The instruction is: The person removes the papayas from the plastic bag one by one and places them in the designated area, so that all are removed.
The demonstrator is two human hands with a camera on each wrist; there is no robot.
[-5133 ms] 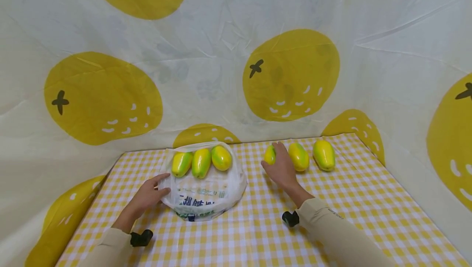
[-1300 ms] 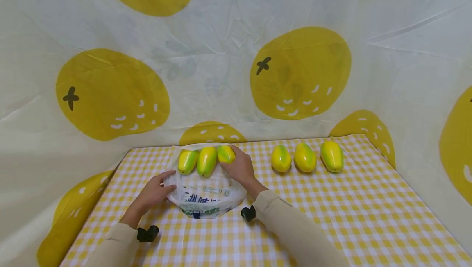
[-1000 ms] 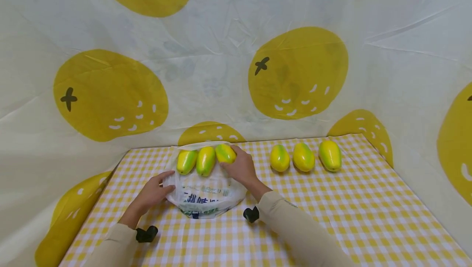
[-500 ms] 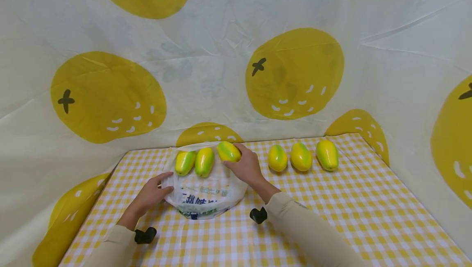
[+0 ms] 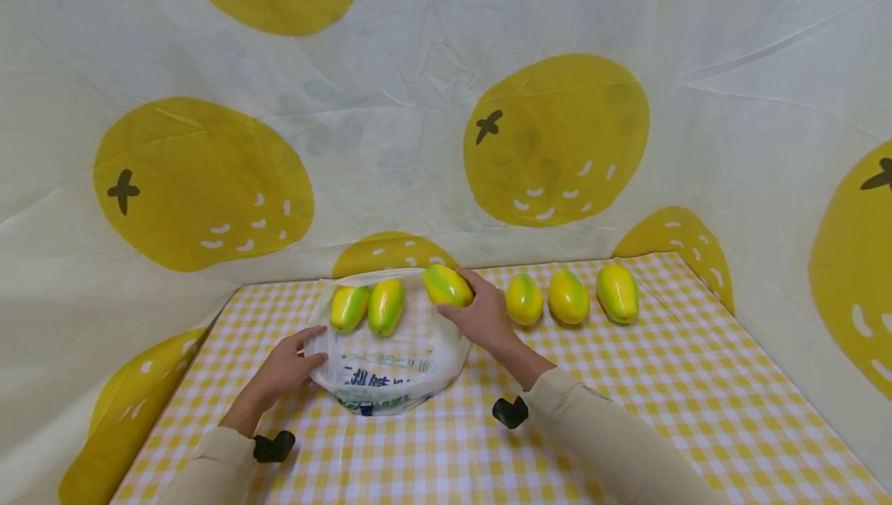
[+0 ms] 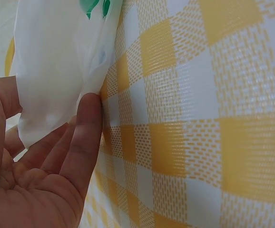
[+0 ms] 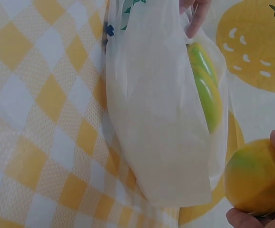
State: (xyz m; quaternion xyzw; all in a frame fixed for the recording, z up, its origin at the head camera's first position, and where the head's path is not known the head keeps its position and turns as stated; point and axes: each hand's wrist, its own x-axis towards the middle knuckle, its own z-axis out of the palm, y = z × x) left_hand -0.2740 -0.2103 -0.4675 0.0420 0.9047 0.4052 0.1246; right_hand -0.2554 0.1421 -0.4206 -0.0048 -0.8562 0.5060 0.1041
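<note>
In the head view, my right hand [image 5: 489, 321] grips a yellow-green papaya [image 5: 446, 286], raised over the right rim of a white plastic bag [image 5: 390, 393]. The right wrist view shows that same papaya [image 7: 254, 178] between thumb and fingers, apart from the bag. Two papayas lie side by side inside the bag, one on the left [image 5: 349, 309] and one on the right [image 5: 385, 307]. At the bag's left side, my left hand [image 5: 282, 369] pinches its edge; the left wrist view shows the plastic [image 6: 52, 71] between thumb and fingers.
Three more papayas stand in a row to the right: a near one [image 5: 524, 300], a middle one [image 5: 569, 297] and a far-right one [image 5: 618, 293]. A yellow-and-white checked cloth [image 5: 627, 381] covers the table. Behind it hangs a fruit-print curtain [image 5: 390, 118].
My right hand has gone from the table row into the bag, gripped the rightmost papaya there, and lifted it up and rightward to the rim. My left hand stays at the bag's left edge.
</note>
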